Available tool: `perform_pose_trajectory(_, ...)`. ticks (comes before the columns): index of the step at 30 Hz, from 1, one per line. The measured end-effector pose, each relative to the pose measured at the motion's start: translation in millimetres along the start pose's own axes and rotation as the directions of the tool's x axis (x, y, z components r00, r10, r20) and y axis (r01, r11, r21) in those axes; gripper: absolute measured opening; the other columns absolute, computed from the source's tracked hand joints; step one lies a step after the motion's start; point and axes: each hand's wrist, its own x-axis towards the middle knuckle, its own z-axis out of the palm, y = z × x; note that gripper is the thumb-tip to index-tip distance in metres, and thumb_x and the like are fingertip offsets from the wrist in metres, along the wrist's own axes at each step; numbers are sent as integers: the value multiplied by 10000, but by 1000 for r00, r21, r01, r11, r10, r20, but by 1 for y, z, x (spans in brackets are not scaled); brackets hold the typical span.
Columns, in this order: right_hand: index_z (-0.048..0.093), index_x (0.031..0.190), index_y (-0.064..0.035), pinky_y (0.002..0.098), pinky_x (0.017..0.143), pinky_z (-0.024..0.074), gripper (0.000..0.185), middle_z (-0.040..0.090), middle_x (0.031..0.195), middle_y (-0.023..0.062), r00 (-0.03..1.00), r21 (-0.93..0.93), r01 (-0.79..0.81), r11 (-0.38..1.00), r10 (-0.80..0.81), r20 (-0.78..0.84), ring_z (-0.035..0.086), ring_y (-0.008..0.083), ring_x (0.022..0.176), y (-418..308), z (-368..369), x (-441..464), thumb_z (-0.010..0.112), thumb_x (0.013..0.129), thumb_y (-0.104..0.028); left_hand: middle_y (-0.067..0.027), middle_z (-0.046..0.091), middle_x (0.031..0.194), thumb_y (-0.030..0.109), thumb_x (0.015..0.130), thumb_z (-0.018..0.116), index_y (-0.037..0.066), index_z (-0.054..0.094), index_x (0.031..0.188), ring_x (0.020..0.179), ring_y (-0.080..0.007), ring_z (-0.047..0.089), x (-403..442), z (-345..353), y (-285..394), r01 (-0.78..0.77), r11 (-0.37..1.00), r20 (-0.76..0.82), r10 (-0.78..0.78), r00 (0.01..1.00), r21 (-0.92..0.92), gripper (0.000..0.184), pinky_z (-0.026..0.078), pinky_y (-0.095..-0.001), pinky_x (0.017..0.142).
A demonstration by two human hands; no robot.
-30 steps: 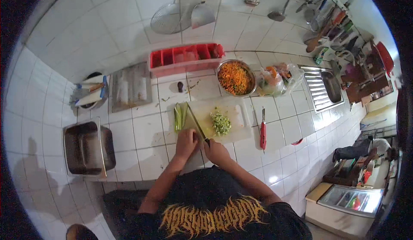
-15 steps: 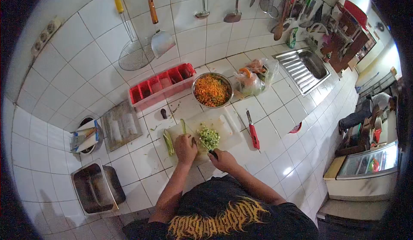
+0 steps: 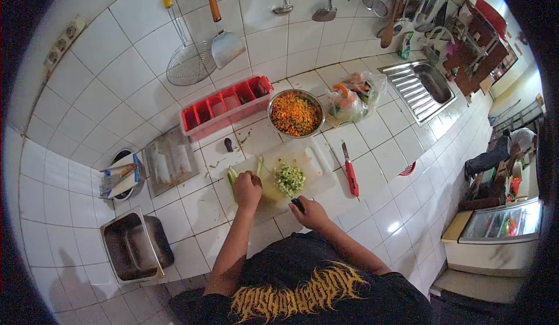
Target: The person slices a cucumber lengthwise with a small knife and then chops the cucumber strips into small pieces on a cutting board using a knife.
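Observation:
My left hand is closed on a green vegetable strip that sticks up past its fingers, over the left part of the white cutting board. More green strips lie just left of that hand. My right hand is wrapped round the black handle of a knife at the board's near edge; the blade is hard to make out. A pile of chopped green pieces rests on the board between the hands. Behind the board stands a metal bowl of diced orange and green vegetables.
A red-handled cutter lies right of the board. Along the wall are a red compartment box and a plastic bag of vegetables. A metal basin sits at left, a sink at back right. A person is far right.
The camera view has turned and shifted. My left hand has gone to the green strips and grips one. My right hand, with the knife, has moved away from my left hand, to the right.

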Motion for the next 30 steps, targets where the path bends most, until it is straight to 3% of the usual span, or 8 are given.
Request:
perform_pose_trajectory(2, 591, 1010, -51, 546, 691, 516, 389, 676, 786, 226, 999, -19, 1, 1000, -2, -35, 667, 445, 760, 0, 1, 0, 583, 979, -439, -170, 665, 951, 192, 808, 727, 17, 683, 1018, 880, -362, 642, -5, -8, 6, -3, 1000, -3, 3, 1000, 17, 277, 509, -499, 792)
perform_pose_trajectory(4, 585, 1010, -53, 547, 692, 515, 387, 677, 787, 227, 998, -30, 32, 999, -34, -52, 667, 446, 763, 7, 9, 2, 586, 978, -439, -172, 669, 941, 210, 814, 713, 22, 689, 1028, 891, -356, 648, -8, -8, 7, -127, 985, -80, 137, 987, 119, 285, 510, -489, 801)
perform_pose_trajectory(8, 571, 1017, -57, 552, 694, 510, 379, 674, 789, 232, 995, -35, 70, 997, -72, -68, 666, 452, 775, 14, 17, 5, 589, 976, -433, -173, 671, 928, 212, 809, 707, 31, 693, 1013, 897, -349, 654, -4, -15, 16, -150, 966, -24, 159, 987, 211, 272, 512, -474, 798)
perform_pose_trajectory(10, 570, 1022, -57, 552, 696, 509, 374, 673, 792, 235, 996, -37, 55, 998, -58, -70, 665, 455, 778, 8, 12, 2, 588, 978, -427, -171, 673, 930, 202, 815, 690, 38, 689, 982, 903, -350, 654, -3, -16, 17, -106, 966, 54, 96, 994, 234, 234, 508, -479, 797)
perform_pose_trajectory(17, 563, 1034, -47, 548, 727, 525, 404, 683, 840, 250, 996, -7, 30, 1000, -30, -82, 675, 451, 819, 2, 7, -1, 567, 979, -447, -156, 673, 877, 184, 813, 677, 32, 661, 913, 879, -353, 660, -24, -26, 19, -30, 953, 63, 11, 998, 302, 182, 498, -517, 780)
perform_pose_trajectory(26, 550, 1075, -44, 540, 732, 525, 381, 687, 916, 245, 996, 42, 73, 996, -71, -55, 675, 447, 844, -8, 2, -2, 590, 971, -409, -178, 671, 939, 259, 811, 713, 31, 644, 1073, 913, -362, 659, -70, -42, 12, 117, 927, 1, -125, 992, 355, 354, 473, -532, 757)
perform_pose_trajectory(28, 550, 1085, -47, 539, 746, 525, 377, 687, 925, 244, 993, 55, 88, 995, -84, -78, 676, 444, 858, -10, 4, -1, 595, 970, -403, -186, 672, 995, 284, 839, 703, 38, 601, 1200, 950, -356, 658, -76, -44, 19, 44, 983, -17, -41, 999, 178, 449, 477, -518, 814)
perform_pose_trajectory(30, 540, 1160, -47, 532, 798, 526, 404, 682, 960, 262, 988, 101, 116, 988, -104, -113, 677, 445, 916, -12, 6, -1, 609, 965, -394, -127, 684, 1081, 324, 839, 730, 63, 572, 1268, 964, -352, 663, -83, -28, 13, 83, 975, 134, -56, 989, -204, 526, 475, -535, 886)
